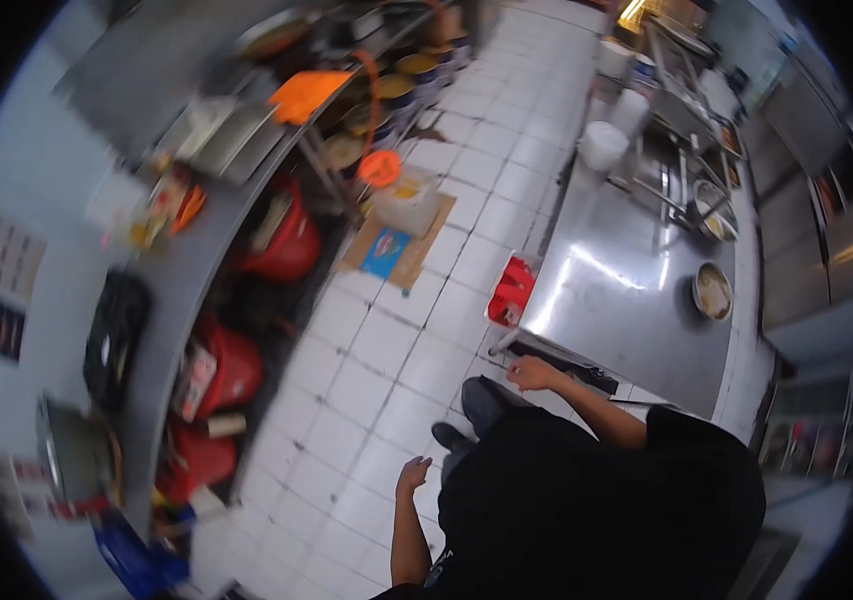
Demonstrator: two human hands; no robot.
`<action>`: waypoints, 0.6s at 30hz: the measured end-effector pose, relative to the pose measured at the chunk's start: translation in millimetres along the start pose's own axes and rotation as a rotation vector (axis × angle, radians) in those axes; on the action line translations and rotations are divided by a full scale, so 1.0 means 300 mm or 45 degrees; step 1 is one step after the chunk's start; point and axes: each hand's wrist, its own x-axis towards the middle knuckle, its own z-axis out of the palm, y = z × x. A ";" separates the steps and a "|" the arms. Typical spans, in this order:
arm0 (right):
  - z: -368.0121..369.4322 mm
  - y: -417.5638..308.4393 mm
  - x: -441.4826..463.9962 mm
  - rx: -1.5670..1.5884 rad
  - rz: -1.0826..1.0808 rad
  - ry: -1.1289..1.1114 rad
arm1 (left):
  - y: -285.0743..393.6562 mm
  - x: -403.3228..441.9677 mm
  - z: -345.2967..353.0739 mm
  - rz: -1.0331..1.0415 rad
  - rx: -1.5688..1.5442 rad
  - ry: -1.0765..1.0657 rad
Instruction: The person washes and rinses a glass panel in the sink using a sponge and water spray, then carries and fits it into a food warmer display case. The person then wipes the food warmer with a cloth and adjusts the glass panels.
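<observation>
My left hand [413,474] hangs low over the white tile floor [346,420], fingers loosely bent and a little apart, touching nothing. Near the corner of the steel table [596,310] is my right hand [529,373], also loosely bent with nothing visible in it. A red and white container [512,290] sits beside the table's near left side, just past my right hand. Toward the table's right edge stands a metal bowl [712,291] with pale contents.
Red tubs [231,370] sit under the long steel counter [236,215] on the left. On the floor ahead, a translucent container [406,205] stands on flattened cardboard [431,245]. White buckets [603,146] and pans occupy the table's far end. Steel cabinets [796,220] line the right.
</observation>
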 end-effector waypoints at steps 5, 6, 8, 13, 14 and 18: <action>-0.022 0.024 0.158 0.529 0.112 0.026 | 0.048 0.322 -0.688 -0.716 -1.091 0.373; -0.071 -0.065 0.197 0.353 0.123 -0.059 | 0.033 0.397 -0.805 -0.687 -1.101 0.412; -0.105 -0.138 0.345 0.418 0.084 -0.134 | 0.083 0.526 -1.005 -0.755 -1.105 0.462; -0.443 -0.332 0.773 0.030 -0.210 0.187 | 0.278 0.871 -1.266 -0.787 -0.835 0.339; -0.549 -0.372 0.838 0.039 -0.278 0.312 | 0.322 0.945 -1.249 -0.743 -0.491 0.466; -1.006 -0.518 1.041 0.388 -0.306 0.519 | 0.340 1.270 -1.352 -0.449 -0.485 -0.046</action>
